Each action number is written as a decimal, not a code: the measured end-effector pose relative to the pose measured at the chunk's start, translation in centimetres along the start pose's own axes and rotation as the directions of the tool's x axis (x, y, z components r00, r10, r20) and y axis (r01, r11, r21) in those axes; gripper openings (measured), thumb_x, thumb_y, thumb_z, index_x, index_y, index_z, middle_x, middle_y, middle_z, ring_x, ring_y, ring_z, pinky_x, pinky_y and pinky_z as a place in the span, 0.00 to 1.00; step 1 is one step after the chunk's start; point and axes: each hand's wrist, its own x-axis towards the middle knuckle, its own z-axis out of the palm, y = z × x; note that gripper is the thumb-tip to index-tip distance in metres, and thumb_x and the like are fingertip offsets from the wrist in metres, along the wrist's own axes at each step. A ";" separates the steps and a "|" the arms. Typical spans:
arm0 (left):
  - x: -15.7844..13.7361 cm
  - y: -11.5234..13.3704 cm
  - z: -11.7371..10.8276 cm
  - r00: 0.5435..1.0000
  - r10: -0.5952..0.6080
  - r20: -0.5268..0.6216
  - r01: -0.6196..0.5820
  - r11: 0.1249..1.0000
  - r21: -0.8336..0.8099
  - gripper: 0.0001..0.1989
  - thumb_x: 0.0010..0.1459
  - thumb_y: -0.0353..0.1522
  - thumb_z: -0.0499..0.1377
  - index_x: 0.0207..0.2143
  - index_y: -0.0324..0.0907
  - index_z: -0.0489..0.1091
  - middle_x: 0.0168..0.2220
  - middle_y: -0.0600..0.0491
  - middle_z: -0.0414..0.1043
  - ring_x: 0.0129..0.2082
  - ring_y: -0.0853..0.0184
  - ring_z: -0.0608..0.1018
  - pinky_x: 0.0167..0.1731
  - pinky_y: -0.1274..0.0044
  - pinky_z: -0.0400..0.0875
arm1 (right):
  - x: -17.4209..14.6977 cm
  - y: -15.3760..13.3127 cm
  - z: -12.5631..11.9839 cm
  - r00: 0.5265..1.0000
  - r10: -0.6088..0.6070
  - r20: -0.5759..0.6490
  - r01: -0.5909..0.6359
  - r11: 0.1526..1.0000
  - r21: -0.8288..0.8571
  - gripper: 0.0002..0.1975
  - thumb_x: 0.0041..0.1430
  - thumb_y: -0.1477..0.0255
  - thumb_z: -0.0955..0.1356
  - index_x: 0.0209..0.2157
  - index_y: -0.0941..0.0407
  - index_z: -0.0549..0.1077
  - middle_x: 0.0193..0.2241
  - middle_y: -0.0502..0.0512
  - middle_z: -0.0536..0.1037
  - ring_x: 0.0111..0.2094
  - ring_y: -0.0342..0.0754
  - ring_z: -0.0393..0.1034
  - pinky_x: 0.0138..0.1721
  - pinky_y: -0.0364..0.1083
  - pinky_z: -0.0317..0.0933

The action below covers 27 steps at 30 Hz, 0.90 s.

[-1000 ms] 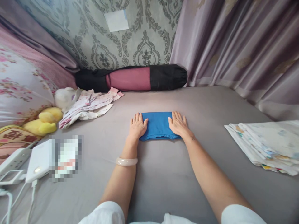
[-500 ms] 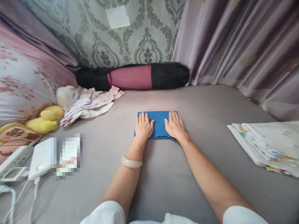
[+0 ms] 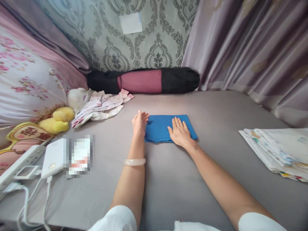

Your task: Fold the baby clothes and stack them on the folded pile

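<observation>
A folded blue cloth (image 3: 158, 126) lies flat on the grey sheet (image 3: 166, 179) in front of me. My right hand (image 3: 180, 131) rests palm down on the cloth's right half, fingers stretched out. At the cloth's left edge, my left hand (image 3: 140, 123) is turned on its side with the thumb up and the fingers extended; whether it touches the edge I cannot tell. Neither hand grips anything. A pale bangle (image 3: 134, 162) circles my left forearm.
Folded white patterned cloths (image 3: 281, 154) lie at the right. Leftward are crumpled small clothes (image 3: 98, 107), a yellow plush toy (image 3: 54, 122), a white power bank (image 3: 54, 157) with cables and a power strip (image 3: 26, 160). A black and pink rolled bag (image 3: 141, 81) lies along the wall.
My left hand has lifted from the top of the blue cloth and turned on edge at its left side. My right hand stays flat on it. The view has shifted slightly left.
</observation>
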 end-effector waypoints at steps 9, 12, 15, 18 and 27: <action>1.2 0.9 -2.0 0.947 -0.322 -0.022 0.251 0.776 -0.579 0.14 0.65 0.32 0.45 0.30 0.39 0.66 0.34 0.49 0.73 0.33 0.73 0.78 0.34 0.82 0.71 | 0.8 -1.4 -2.2 0.990 0.050 0.134 -0.046 0.998 -0.035 0.32 0.67 0.66 0.52 0.66 0.70 0.50 0.68 0.67 0.49 0.68 0.56 0.41 0.67 0.56 0.36; 1.1 1.1 -2.0 0.950 -0.313 -0.004 0.239 0.734 -0.636 0.13 0.64 0.31 0.45 0.30 0.39 0.66 0.33 0.50 0.72 0.31 0.74 0.77 0.34 0.82 0.70 | 1.7 -3.7 -2.2 0.997 0.012 0.074 -0.013 1.000 0.013 0.31 0.67 0.66 0.51 0.66 0.69 0.50 0.68 0.66 0.48 0.69 0.55 0.40 0.67 0.55 0.36; 1.1 1.1 -2.2 0.960 -0.280 -0.016 0.207 0.745 -0.634 0.13 0.64 0.31 0.45 0.29 0.40 0.65 0.33 0.50 0.72 0.32 0.74 0.77 0.34 0.82 0.70 | 2.6 -5.5 -1.1 0.998 0.003 0.058 -0.007 0.998 0.067 0.32 0.68 0.63 0.49 0.67 0.69 0.49 0.68 0.66 0.47 0.69 0.55 0.39 0.66 0.55 0.37; 1.4 1.1 -2.5 0.965 -0.258 -0.044 0.175 0.759 -0.628 0.13 0.63 0.31 0.45 0.28 0.40 0.64 0.33 0.50 0.72 0.35 0.72 0.78 0.33 0.82 0.70 | 3.0 -6.0 0.3 0.999 0.025 0.048 -0.028 0.997 0.065 0.33 0.68 0.62 0.49 0.67 0.69 0.49 0.68 0.65 0.49 0.68 0.55 0.40 0.66 0.57 0.35; 1.9 1.3 -2.8 0.963 -0.262 -0.055 0.146 0.687 -0.712 0.12 0.62 0.31 0.45 0.30 0.41 0.64 0.33 0.49 0.72 0.37 0.70 0.78 0.33 0.81 0.70 | 3.2 -5.8 0.3 0.996 0.042 0.077 -0.047 0.997 0.061 0.33 0.68 0.63 0.51 0.67 0.68 0.49 0.68 0.65 0.49 0.68 0.56 0.41 0.66 0.58 0.35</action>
